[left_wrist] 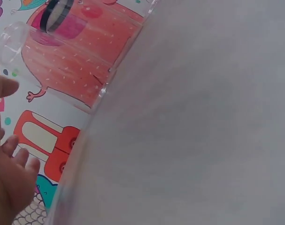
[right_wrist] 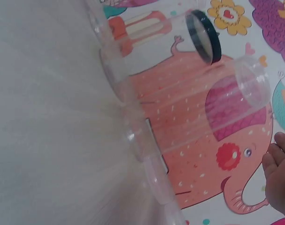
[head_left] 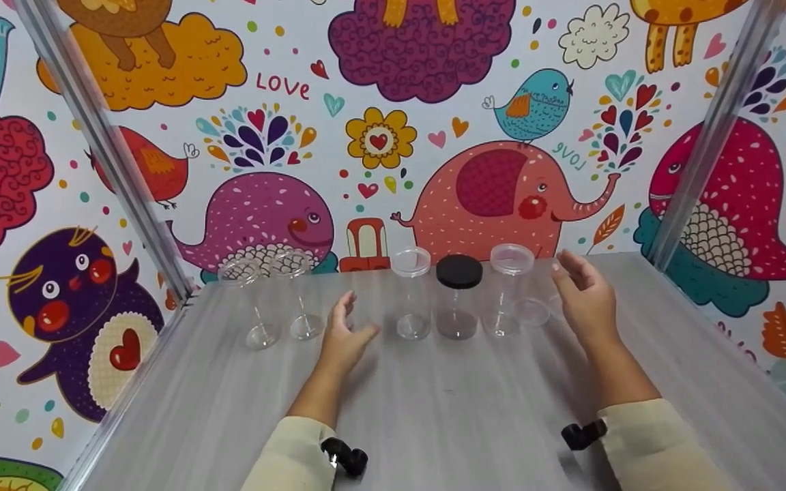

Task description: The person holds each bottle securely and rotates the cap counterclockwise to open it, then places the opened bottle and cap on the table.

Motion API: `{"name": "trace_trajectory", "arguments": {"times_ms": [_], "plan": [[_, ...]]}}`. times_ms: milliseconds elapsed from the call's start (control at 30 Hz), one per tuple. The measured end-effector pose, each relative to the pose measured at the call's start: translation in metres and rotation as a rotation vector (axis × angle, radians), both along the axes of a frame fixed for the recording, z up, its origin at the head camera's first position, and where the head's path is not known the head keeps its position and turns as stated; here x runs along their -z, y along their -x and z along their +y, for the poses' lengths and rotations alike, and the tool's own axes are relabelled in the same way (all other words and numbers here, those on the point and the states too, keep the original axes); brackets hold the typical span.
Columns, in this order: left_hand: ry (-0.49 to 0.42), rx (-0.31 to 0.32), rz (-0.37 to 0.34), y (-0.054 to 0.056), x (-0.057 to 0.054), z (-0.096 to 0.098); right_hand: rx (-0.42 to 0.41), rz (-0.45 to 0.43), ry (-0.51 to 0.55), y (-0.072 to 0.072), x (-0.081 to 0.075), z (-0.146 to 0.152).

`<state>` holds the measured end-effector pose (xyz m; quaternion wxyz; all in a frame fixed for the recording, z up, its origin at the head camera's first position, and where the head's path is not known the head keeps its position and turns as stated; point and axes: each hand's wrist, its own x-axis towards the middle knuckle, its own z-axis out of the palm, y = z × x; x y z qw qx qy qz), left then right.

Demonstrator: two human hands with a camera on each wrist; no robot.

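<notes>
My left hand [head_left: 347, 337] hovers over the table with its fingers extended and thumb apart, between a clear jar [head_left: 306, 327] on its left and another clear jar [head_left: 412, 327] on its right. Nothing is in its grasp. My right hand [head_left: 585, 296] is raised at the right end of the row, fingers loosely bent, also holding nothing visible. Nearest to it stands a tall clear jar [head_left: 502, 324], with a flat clear disc [head_left: 533, 312] on the table beside it. A jar with a black lid [head_left: 460, 273] stands between the two right-hand clear jars.
At the far left stands one more clear jar [head_left: 262, 335]. The grey table [head_left: 447, 409] meets a patterned back wall [head_left: 379, 68] just behind the row. Metal posts [head_left: 720, 129] rise at both back corners. A second clear edge lies partly behind my right hand.
</notes>
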<state>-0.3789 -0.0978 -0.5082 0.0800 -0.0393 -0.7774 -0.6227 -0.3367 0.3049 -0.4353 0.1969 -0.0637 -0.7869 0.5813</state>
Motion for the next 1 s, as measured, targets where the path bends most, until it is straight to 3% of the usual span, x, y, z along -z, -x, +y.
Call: {"name": "trace_trajectory", "arguments": {"times_ms": [200, 367, 667, 1000], "plan": [[-0.007, 0.173, -0.114, 0.006, 0.010, 0.007, -0.043, 0.116, 0.038, -0.003, -0.011, -0.020], [-0.043, 0.238, -0.150, 0.010, 0.015, 0.018, -0.084, 0.212, 0.088, -0.005, -0.014, -0.040], [0.003, 0.265, -0.169, 0.020, 0.015, 0.035, -0.140, 0.250, 0.117, 0.000, -0.013, -0.068], [0.075, 0.197, -0.191, 0.028, 0.015, 0.058, -0.210, 0.313, 0.141, 0.004, -0.013, -0.088]]}}
